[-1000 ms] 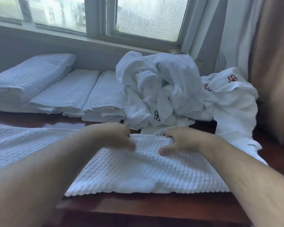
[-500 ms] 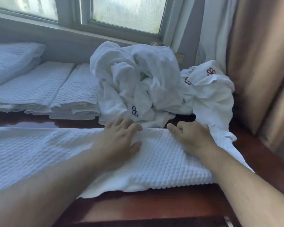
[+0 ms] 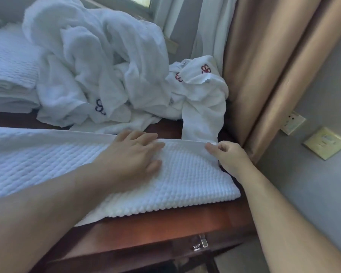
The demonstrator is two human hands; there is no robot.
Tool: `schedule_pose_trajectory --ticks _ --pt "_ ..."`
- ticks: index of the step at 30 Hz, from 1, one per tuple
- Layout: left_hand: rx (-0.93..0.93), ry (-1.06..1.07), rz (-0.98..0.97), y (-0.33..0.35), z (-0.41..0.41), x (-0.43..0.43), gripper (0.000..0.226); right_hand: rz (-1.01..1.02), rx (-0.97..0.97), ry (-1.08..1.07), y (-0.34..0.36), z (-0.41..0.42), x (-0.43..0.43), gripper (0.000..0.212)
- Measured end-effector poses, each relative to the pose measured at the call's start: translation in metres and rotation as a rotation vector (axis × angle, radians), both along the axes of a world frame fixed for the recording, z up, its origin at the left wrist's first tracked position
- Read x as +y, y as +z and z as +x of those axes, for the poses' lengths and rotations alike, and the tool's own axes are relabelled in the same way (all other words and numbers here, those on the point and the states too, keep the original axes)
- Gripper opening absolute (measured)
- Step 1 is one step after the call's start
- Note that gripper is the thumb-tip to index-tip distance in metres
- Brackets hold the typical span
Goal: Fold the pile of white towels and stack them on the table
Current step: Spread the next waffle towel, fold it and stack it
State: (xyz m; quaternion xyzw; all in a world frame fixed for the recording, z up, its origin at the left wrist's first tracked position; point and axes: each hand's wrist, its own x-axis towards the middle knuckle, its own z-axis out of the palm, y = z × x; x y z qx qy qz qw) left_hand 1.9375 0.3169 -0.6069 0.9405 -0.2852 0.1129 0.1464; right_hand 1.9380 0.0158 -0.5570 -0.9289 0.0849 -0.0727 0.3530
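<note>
Where the head view looks down across the reddish-brown bench (image 3: 165, 223), one waffle-weave towel (image 3: 47, 166) lies spread along the near edge, its right end overhanging the bench front slightly. Left hand (image 3: 134, 154): flat on the towel near its far hem, fingers straight and spread, grip slack, pressing but holding nothing. Right hand (image 3: 227, 154): at the towel's far right corner, fingers curled, thumb and forefinger pinching the hem. Behind the far hem, a heap of unfolded white towels (image 3: 98, 71) fills the middle of the bench; three embroidered marks show on it, one dark (image 3: 100, 107) and two red (image 3: 206, 68); the number of towels in the heap cannot be told. One towel from the heap (image 3: 202, 123) hangs down to just beside the right hand. Folded waffle towels (image 3: 10, 75) are stacked at far left, touching the heap; their count is unclear. Two tan curtain folds (image 3: 264, 66) hang just right of the bench, close beside the right hand. Two wall plates (image 3: 325, 144) sit on the grey wall. One metal drawer pull (image 3: 201, 244) shows under the bench front.
</note>
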Motion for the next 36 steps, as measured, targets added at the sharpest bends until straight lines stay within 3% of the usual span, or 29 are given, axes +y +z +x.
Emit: schedule_pose_trajectory --ticks 2,7,12,16,21,24,30,36 --pt "0.014 -0.011 0.025 0.001 -0.002 0.0 0.069 -0.013 0.082 -0.005 -0.008 -0.003 0.002 0.046" --pt "0.077 -0.067 0.046 0.003 -0.004 0.002 0.069 -0.13 -0.078 -0.171 -0.007 -0.004 0.009 0.049" --pt "0.233 -0.143 0.163 0.005 -0.006 0.004 0.081 -0.264 0.052 -0.248 -0.002 0.001 0.007 0.053" --pt "0.242 -0.163 0.205 0.005 -0.007 0.007 0.085 -0.321 0.104 -0.312 -0.019 -0.008 0.015 0.05" --pt "0.259 -0.163 0.216 0.006 -0.006 0.005 0.088 -0.558 -0.213 -0.396 -0.015 -0.015 0.032 0.011" --pt "0.247 -0.151 0.178 0.005 -0.007 0.004 0.082 -0.49 -0.292 -0.278 -0.013 -0.015 0.052 0.01" --pt "0.122 -0.096 -0.006 0.005 -0.012 0.006 0.057 -0.363 -0.094 -0.197 -0.04 -0.016 0.068 0.03" --pt "0.218 -0.129 0.147 0.004 -0.016 0.009 0.079 -0.365 -0.049 -0.197 -0.032 -0.024 0.054 0.025"
